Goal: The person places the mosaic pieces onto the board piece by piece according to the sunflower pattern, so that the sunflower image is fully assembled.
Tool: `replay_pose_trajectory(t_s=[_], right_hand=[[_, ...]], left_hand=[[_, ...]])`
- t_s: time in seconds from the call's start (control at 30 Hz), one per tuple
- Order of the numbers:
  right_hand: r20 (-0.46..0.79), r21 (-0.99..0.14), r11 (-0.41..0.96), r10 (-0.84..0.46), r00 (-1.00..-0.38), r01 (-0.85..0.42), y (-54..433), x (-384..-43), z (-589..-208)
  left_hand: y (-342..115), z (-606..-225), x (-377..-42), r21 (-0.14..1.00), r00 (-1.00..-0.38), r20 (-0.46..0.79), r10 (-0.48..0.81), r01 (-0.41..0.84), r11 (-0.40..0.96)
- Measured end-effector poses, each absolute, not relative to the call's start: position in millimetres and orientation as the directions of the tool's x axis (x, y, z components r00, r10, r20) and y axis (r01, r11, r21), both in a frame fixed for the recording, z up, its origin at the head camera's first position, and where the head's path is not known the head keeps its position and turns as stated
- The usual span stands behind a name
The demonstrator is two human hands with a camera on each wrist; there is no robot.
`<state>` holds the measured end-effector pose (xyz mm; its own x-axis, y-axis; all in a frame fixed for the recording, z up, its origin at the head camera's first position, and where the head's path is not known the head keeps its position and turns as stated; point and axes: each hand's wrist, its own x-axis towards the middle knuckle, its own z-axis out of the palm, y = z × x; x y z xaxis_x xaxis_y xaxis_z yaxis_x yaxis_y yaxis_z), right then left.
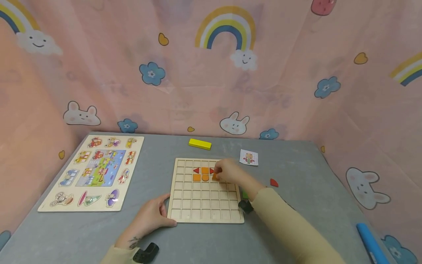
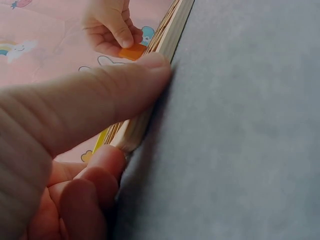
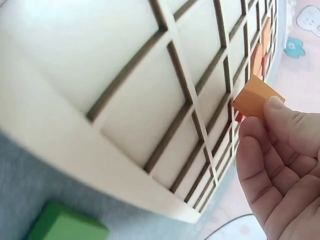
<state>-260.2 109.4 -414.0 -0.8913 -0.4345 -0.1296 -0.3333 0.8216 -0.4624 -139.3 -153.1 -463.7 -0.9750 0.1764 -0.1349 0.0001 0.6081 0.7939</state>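
Note:
A square wooden grid board (image 1: 204, 201) lies on the grey table. My left hand (image 1: 153, 214) holds its near left corner, the thumb along the front edge and the fingers at the left side. In the right wrist view, my right hand (image 3: 290, 160) pinches an orange square tile (image 3: 254, 97) between thumb and index finger, tilted close over the grid. In the upper cells sit a red triangle tile (image 1: 196, 170), an orange square (image 1: 205, 170), another orange square (image 1: 196, 178) and an orange round tile (image 1: 205, 178). A second red triangle (image 1: 211, 171) shows partly beside my right fingers.
A yellow block (image 1: 199, 144) and a small picture card (image 1: 248, 157) lie behind the board. To its right are a green block (image 3: 70, 227) and a red quarter-round piece (image 1: 274, 182). A picture puzzle board (image 1: 128, 179) lies left; a blue tube-like object (image 1: 372, 242) is far right.

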Motion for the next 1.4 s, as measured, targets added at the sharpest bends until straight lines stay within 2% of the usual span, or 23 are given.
replay_pose_trajectory(t_s=[0.27, 0.53, 0.7, 0.9, 1.0, 1.13, 1.23, 1.4], right_hand=[[-0.091, -0.476, 0.805, -0.445, -0.891, -0.353, 102, -261, -419], [-0.077, -0.407, 0.846, -0.408, -0.910, -0.345, 96, -258, -420], [-0.051, -0.405, 0.854, -0.379, -0.924, -0.328, 98, -256, -418], [0.019, -0.493, 0.829, -0.294, -0.956, -0.265, 129, -243, -386], [0.060, -0.502, 0.826, -0.265, -0.962, -0.258, 157, -233, -377], [0.007, -0.498, 0.849, -0.196, -0.981, -0.173, 192, -217, -380], [-0.077, -0.438, 0.894, -0.138, -0.988, -0.091, 208, -203, -389], [-0.162, -0.339, 0.941, -0.083, -0.983, -0.024, 215, -186, -410]], left_hand=[[-153, -464, -139, 0.792, -0.977, -0.133, 0.169, -0.002, 0.610], [-153, -464, -140, 0.794, -0.976, -0.134, 0.172, -0.002, 0.608], [-153, -464, -139, 0.796, -0.975, -0.140, 0.172, -0.007, 0.606], [-153, -464, -140, 0.797, -0.975, -0.148, 0.164, -0.019, 0.604], [-153, -464, -140, 0.794, -0.975, -0.151, 0.161, -0.023, 0.607], [-153, -463, -140, 0.786, -0.976, -0.158, 0.152, -0.031, 0.618], [-153, -463, -140, 0.783, -0.976, -0.158, 0.149, -0.032, 0.622], [-152, -464, -140, 0.784, -0.977, -0.147, 0.157, -0.019, 0.621]])
